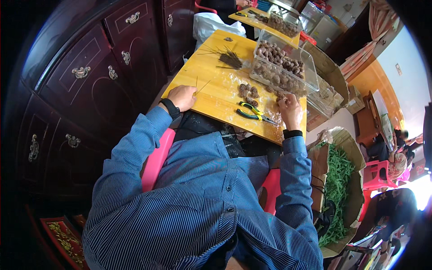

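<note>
My left hand [182,97] rests at the table's near left edge, closed on a couple of thin brown wires [202,87] that stick up from its fingers. At the right, my right hand [290,109] has its fingers closed around a small brown pine cone, mostly hidden by them. Several loose pine cones [245,89] lie between the hands. Pliers with yellow and black handles [249,116] lie just left of my right hand. Farther back, a bundle of dark wires [230,59] is spread on the wooden table [217,105].
A clear plastic bin [311,74] heaped with pine cones stands at the table's back right. To my right is a cardboard box of green artificial sprigs [337,193]. Dark cabinets [85,85] line the left. Another table [252,21] with pliers and cones stands beyond, with a person there.
</note>
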A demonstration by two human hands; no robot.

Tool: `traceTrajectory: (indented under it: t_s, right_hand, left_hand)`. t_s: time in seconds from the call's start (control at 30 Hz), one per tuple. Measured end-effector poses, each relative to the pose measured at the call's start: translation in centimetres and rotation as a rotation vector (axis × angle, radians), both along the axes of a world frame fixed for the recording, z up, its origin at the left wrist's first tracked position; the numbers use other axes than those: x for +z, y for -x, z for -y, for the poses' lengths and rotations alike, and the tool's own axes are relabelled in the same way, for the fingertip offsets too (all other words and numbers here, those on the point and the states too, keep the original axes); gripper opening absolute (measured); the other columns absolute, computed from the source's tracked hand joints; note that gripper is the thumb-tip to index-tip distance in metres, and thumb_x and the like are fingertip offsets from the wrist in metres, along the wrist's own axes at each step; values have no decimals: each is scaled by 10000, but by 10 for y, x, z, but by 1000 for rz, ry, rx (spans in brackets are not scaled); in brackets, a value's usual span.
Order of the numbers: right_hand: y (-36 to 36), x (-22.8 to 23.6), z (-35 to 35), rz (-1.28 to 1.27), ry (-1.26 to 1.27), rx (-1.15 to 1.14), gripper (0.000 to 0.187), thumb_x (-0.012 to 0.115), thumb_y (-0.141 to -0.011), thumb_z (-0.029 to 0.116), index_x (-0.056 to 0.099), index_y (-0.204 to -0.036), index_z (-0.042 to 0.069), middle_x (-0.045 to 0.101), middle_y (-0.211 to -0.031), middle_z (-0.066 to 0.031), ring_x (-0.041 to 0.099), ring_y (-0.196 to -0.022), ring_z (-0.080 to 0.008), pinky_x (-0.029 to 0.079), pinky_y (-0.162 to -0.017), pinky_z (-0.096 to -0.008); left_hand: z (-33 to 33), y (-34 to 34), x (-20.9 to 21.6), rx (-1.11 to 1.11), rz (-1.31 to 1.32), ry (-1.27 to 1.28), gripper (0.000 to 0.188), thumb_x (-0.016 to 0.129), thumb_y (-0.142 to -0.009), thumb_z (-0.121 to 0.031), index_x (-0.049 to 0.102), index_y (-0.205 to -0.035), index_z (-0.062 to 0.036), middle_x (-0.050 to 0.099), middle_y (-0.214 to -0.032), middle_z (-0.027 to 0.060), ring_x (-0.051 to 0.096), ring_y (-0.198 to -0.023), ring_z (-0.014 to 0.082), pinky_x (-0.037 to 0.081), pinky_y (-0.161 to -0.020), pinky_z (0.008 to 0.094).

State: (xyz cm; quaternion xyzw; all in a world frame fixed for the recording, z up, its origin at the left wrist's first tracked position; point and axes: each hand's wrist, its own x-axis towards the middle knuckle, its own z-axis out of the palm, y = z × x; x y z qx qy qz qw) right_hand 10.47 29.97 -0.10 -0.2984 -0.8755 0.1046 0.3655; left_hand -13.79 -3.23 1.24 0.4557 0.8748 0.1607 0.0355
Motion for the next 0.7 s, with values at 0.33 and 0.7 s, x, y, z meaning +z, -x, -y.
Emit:
traceTrajectory:
  t_s: [0.33, 0.7]
  right_hand:
    - [45, 40, 100, 78, -14, 566, 232, 688, -834, 141, 672, -1049, 55, 680, -1034, -177, 672, -917, -311, 542, -792, -413]
    - [44, 27, 127, 123, 35, 508, 226, 693, -822, 158, 687, -1019, 47, 694, -969, -169, 686, -828, -350, 553, -753, -411]
  left_hand:
    - [17, -9, 5, 20, -70, 157, 373, 641, -851, -195, 643, -1184, -26, 690, -1063, 219, 658, -1007, 385, 529, -874, 471]
    - [60, -5, -12, -67, -244, -17, 384, 696, -753, -84, 679, -1134, -36, 670, -1036, 158, 655, -972, 346, 548, -823, 439]
